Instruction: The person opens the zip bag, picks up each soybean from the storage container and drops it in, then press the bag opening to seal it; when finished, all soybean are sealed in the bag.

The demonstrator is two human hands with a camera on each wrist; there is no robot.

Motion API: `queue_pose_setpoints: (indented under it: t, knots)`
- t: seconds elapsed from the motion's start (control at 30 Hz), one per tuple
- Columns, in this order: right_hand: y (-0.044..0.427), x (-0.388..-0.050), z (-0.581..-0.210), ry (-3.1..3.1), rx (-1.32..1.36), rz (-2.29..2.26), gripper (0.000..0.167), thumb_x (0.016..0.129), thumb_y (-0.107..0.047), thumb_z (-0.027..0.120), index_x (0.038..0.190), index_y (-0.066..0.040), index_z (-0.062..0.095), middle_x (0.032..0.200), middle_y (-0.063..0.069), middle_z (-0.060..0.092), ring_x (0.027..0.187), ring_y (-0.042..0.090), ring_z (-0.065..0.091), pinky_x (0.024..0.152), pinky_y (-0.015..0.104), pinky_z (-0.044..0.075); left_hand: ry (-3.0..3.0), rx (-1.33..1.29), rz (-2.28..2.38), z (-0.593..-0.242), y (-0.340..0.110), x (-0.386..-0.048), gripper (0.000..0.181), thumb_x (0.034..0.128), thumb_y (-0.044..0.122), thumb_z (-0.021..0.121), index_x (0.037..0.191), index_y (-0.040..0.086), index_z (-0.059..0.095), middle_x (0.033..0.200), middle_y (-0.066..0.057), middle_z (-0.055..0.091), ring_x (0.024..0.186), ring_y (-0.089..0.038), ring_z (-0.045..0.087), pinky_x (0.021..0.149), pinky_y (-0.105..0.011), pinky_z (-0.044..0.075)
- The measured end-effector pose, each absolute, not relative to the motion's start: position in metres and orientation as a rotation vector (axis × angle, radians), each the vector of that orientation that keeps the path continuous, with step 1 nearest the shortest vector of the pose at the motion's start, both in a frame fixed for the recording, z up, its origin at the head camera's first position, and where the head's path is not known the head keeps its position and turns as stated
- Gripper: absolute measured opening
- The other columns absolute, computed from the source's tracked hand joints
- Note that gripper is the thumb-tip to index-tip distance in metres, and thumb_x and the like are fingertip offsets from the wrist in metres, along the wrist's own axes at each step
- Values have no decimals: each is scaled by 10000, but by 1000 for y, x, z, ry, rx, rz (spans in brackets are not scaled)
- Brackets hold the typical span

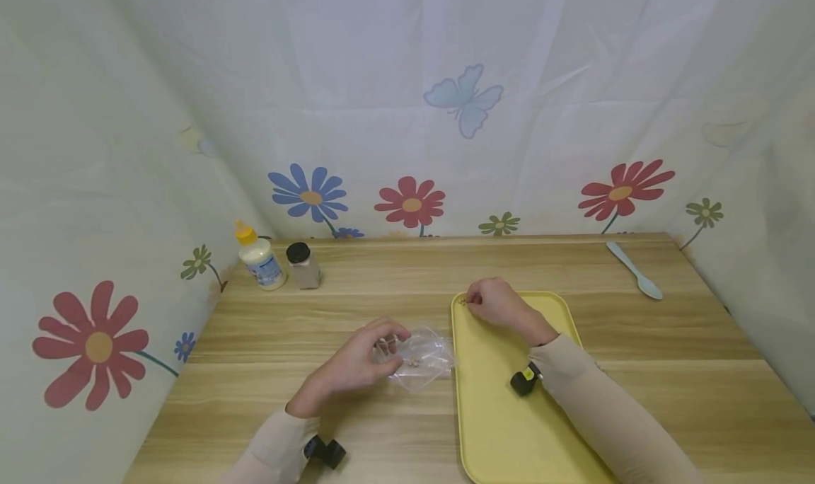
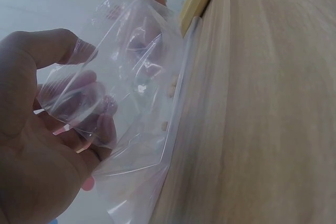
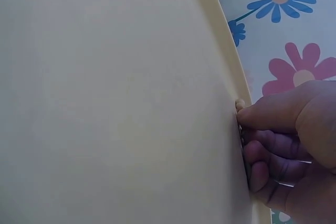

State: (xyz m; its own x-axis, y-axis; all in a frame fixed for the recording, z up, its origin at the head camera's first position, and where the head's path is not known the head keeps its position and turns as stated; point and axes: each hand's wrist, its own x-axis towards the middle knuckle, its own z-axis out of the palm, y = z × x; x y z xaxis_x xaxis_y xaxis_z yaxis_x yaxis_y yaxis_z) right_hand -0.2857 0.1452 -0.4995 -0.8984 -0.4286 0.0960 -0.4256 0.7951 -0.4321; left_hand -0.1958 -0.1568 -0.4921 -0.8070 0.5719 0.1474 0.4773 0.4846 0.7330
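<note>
A clear plastic bag [image 1: 425,360] lies on the table against the tray's left side, with a few small beige pieces [image 1: 414,362] inside. My left hand [image 1: 366,356] holds the bag by its mouth; thumb and curled fingers are spread apart, and in the left wrist view plastic film covers their tips. My right hand [image 1: 499,303] reaches over the yellow tray [image 1: 509,427] to its far left corner. There its thumb and fingers pinch at small beige pieces [image 3: 240,103] along the rim; the fingertips partly hide them.
At the back left stand a white squeeze bottle [image 1: 262,261] with a yellow cap and a small jar [image 1: 304,266] with a black lid. A pale blue spoon [image 1: 634,270] lies at the back right. A flower-printed curtain [image 1: 356,81] borders the table.
</note>
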Motion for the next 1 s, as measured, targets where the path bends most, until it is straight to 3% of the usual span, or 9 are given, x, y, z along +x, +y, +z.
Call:
queue_pose_setpoints:
  t: [0.67,1.0]
  knots:
    - [147,-283,-496,2997,-735,-754,69,842,-94,678,883,-89,734,781,-5,686,713,104,602,661,268,519,2596,908,1230,-492,-156,-195,373,827,105,728,1184,118,621,1086,33,620,927,-202,605,804,-279,512]
    - [145,-276,-490,3022,-799,-805,56,841,-102,665,840,-119,719,721,-39,635,671,84,545,633,251,476,2600,906,1217,-490,-156,-194,372,832,110,723,1189,119,618,1100,16,624,924,-158,595,811,-277,512]
